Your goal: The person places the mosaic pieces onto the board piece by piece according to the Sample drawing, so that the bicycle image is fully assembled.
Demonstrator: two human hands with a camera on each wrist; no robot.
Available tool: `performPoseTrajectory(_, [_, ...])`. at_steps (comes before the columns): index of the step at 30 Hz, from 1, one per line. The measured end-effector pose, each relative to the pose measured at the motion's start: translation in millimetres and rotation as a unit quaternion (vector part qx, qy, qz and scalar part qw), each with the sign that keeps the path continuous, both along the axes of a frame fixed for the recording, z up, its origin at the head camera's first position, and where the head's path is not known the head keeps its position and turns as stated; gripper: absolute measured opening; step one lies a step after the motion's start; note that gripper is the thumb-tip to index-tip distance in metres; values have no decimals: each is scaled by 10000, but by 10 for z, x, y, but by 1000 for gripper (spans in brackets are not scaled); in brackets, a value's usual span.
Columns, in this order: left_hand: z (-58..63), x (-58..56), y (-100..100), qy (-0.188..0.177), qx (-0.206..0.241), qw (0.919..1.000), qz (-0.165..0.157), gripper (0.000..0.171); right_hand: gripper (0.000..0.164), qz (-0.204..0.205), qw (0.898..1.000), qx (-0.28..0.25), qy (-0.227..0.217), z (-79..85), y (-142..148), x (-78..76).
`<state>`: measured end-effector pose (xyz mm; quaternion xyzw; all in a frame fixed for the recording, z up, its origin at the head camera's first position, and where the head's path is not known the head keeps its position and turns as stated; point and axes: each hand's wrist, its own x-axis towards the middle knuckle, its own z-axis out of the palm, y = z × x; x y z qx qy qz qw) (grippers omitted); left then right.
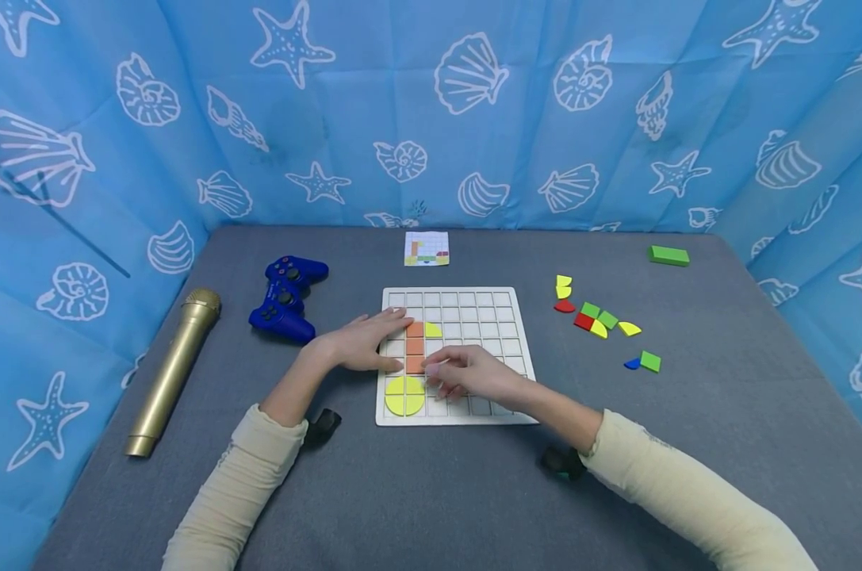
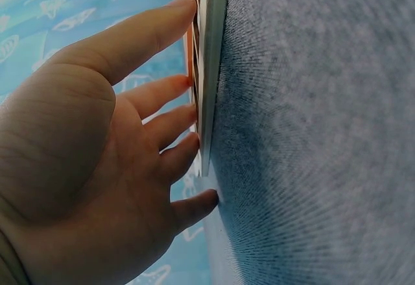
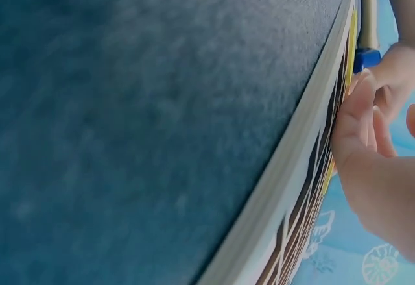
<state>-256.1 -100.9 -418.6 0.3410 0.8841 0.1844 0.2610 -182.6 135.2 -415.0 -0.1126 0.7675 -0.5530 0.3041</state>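
Note:
A white grid board [image 1: 473, 317] lies on the table. In its left part are three orange square tiles [image 1: 415, 346] in a column, a yellow quarter-circle tile [image 1: 433, 330] beside the top one, and yellow quarter circles [image 1: 405, 396] forming a disc below. My left hand [image 1: 362, 341] rests at the board's left edge with fingers extended, fingertips by the top and bottom orange tiles; the left wrist view shows its palm holding nothing. Over the board, my right hand [image 1: 473, 373] has loosely bent fingers close to the lowest orange tile. No piece shows in its fingers [image 3: 353, 119].
Loose red, green, yellow and blue tiles [image 1: 607, 319] lie right of the board. A green block [image 1: 668, 255] is farther back. Behind the board lies a pattern card [image 1: 427, 249]. A blue game controller [image 1: 285, 299] and a gold microphone [image 1: 174, 373] are on the left.

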Motion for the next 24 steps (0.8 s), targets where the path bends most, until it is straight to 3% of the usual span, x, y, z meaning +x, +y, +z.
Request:
performPoseTrajectory(8, [-7, -3, 0, 11, -14, 10000, -13, 78, 43, -7, 9926, -883, -837, 18, 236, -42])
performPoseTrajectory(14, [-18, -3, 5, 25, -1, 10000, -62, 79, 47, -415, 9820, -1284, -1319, 29, 507, -79])
performPoseTrajectory(24, [4, 6, 0, 47, -53, 10000, -57, 79, 57, -1102, 9644, -1984, -1360, 94, 1031, -109])
